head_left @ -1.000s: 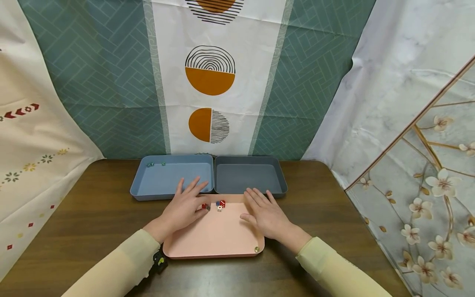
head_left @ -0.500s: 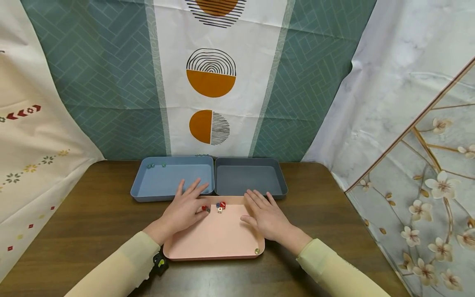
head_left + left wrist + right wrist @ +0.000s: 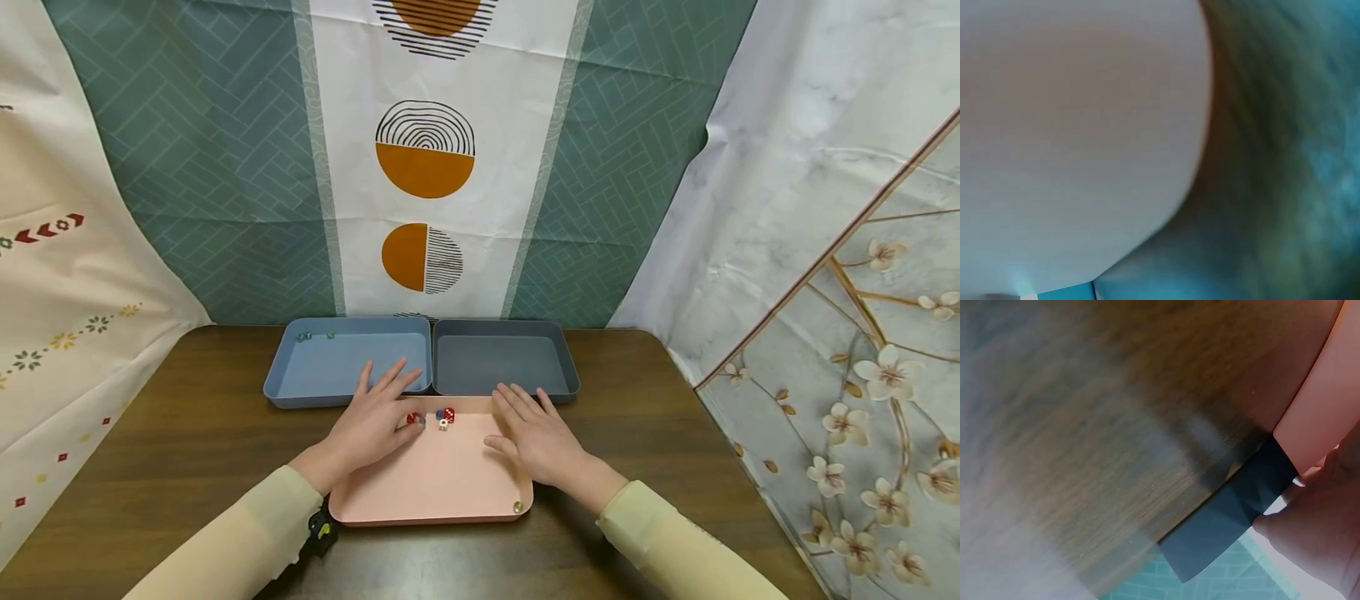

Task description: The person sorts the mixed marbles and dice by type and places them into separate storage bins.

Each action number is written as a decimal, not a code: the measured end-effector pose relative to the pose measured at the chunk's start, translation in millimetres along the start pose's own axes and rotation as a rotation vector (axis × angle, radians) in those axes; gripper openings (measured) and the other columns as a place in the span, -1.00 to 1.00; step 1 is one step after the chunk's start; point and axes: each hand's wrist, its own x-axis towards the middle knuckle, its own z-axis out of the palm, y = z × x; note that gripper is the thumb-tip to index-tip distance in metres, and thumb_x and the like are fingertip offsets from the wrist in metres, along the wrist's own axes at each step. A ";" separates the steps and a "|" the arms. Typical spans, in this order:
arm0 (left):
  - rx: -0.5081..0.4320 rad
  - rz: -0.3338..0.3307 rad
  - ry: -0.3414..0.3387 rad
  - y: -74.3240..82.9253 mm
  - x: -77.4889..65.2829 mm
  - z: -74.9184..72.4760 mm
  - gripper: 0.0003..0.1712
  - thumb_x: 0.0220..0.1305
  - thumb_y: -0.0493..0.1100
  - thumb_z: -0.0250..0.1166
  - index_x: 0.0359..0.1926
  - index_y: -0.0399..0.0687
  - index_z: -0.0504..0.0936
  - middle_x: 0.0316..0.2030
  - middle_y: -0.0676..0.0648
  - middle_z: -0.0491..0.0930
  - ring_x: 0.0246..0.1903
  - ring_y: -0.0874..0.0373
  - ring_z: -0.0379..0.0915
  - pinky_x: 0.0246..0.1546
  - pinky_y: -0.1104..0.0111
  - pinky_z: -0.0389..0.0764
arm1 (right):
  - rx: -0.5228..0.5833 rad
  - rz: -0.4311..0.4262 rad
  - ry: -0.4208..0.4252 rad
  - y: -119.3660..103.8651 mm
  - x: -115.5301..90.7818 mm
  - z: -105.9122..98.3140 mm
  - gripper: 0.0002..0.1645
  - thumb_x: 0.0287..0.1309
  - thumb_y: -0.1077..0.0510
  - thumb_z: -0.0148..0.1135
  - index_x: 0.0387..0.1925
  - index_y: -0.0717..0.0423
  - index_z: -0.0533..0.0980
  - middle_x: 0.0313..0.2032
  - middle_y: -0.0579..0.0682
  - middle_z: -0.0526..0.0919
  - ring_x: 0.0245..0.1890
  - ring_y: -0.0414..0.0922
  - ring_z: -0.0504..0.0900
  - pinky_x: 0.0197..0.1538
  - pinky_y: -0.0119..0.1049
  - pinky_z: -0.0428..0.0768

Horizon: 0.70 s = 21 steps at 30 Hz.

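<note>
My left hand reaches over the left side of a pink tray, thumb and forefinger bent around a small greyish die at their tips. A red die shows in the gap between those two fingers, partly hidden. Just right of them sit another red die, a blue die and a white die. My right hand rests at the tray's right side, fingers straight and pointing toward the dark grey tray. The left wrist view is mostly blocked by a blurred pale surface.
A blue tray behind the pink one holds several small green dice at its far left. One yellowish-green piece lies in the pink tray's near right corner. A black object is by my left sleeve. Patterned cloths hang around the table.
Both hands hold nearly the same place. The dice by my left fingertips shift only slightly, and the whole head view drifts a little.
</note>
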 end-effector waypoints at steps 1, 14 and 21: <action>0.003 -0.002 0.001 0.2 0.2 -0.4 -0.81 0.38 -0.01 0.61 -0.01 0.24 0.89 0.60 -0.22 0.38 0.71 -0.30 -0.05 0.57 -0.48 -0.30 | -0.002 0.002 -0.004 -0.3 0.3 -0.2 0.00 0.67 -0.42 -0.04 0.77 0.10 0.12 0.75 0.06 0.11 0.75 0.08 0.04 0.70 0.27 -0.08; -0.013 -0.010 0.028 -1.4 -1.2 -7.1 -0.87 0.41 -0.05 0.59 -0.07 0.19 0.86 0.60 -0.23 0.38 0.72 -0.27 -0.08 0.56 -0.49 -0.24 | 0.018 -0.015 0.017 -0.3 1.6 0.7 0.01 0.66 -0.42 -0.02 0.75 0.15 0.16 0.73 0.10 0.15 0.73 0.12 0.08 0.68 0.31 -0.05; -0.011 -0.031 0.034 -0.4 -1.8 -17.2 -0.88 0.41 -0.09 0.59 -0.08 0.18 0.86 0.61 -0.23 0.37 0.72 -0.27 -0.08 0.56 -0.50 -0.23 | 0.021 -0.012 0.018 1.0 1.1 1.2 0.00 0.67 -0.42 -0.02 0.75 0.15 0.16 0.73 0.11 0.15 0.73 0.14 0.09 0.68 0.32 -0.03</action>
